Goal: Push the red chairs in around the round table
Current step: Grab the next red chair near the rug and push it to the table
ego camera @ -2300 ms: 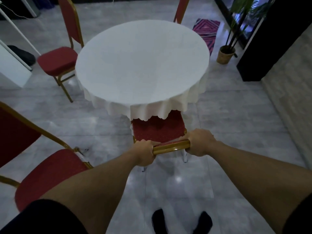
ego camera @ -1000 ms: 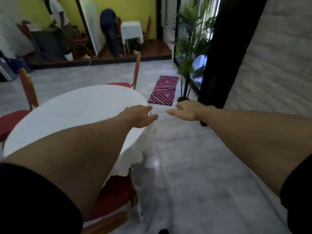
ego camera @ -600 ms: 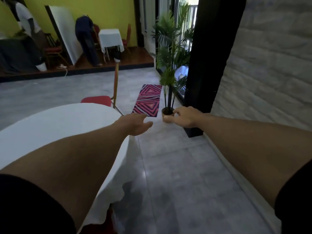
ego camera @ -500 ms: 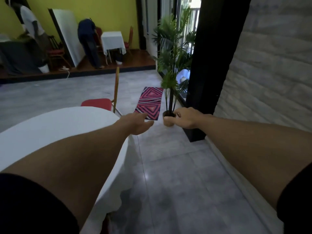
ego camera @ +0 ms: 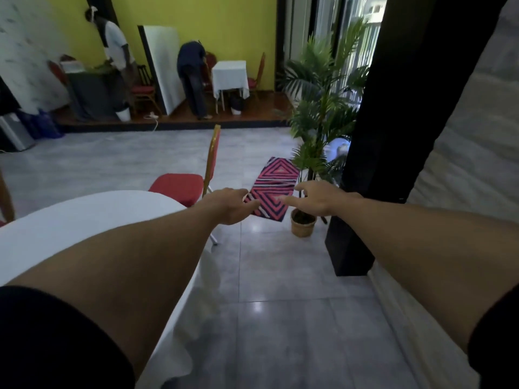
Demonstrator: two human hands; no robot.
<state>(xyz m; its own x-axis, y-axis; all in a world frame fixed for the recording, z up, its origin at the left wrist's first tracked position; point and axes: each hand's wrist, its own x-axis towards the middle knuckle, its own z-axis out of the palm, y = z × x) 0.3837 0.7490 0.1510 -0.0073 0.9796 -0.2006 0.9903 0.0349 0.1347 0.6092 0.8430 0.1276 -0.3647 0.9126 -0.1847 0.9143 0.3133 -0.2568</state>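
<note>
Head view: both bare arms extend forward, left hand (ego camera: 229,207) and right hand (ego camera: 316,200) empty, fingers loosely spread, touching nothing. The red-cushioned, gold-framed chair (ego camera: 186,183) stands at the far edge of the round white-clothed table (ego camera: 84,220), seat partly outside it. A pink-striped mat (ego camera: 273,186) and potted palm (ego camera: 317,130) lie beyond.

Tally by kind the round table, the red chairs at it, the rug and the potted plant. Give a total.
Round table: 1
Red chairs: 2, one beyond the table and one showing only as a sliver at the left edge
Rug: 1
Potted plant: 1
Total: 5
</note>
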